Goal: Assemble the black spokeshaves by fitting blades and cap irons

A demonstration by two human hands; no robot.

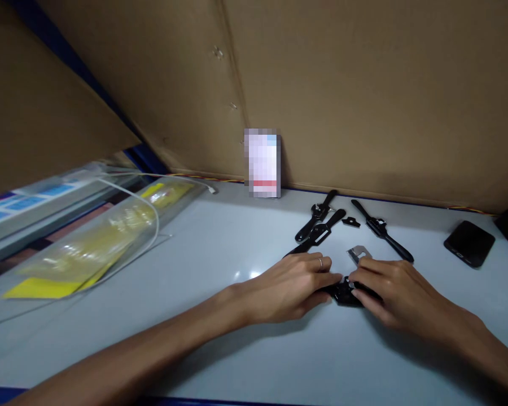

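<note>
My left hand, a ring on one finger, grips the left side of a black two-handled tool low over the white table. At the tool's right side, my right hand has its fingertips closed at a small silver screw; most of that handle is hidden. Just behind the right fingers lies a flat silver blade. A black tool body rests beyond my left hand, touching or overlapping another black tool. A small black plate is beside them, and a further black tool lies farther right.
A black phone lies at the right. A blurred upright card leans on the cardboard wall. Clear plastic packaging with yellow sheets and a white cable cover the left of the table.
</note>
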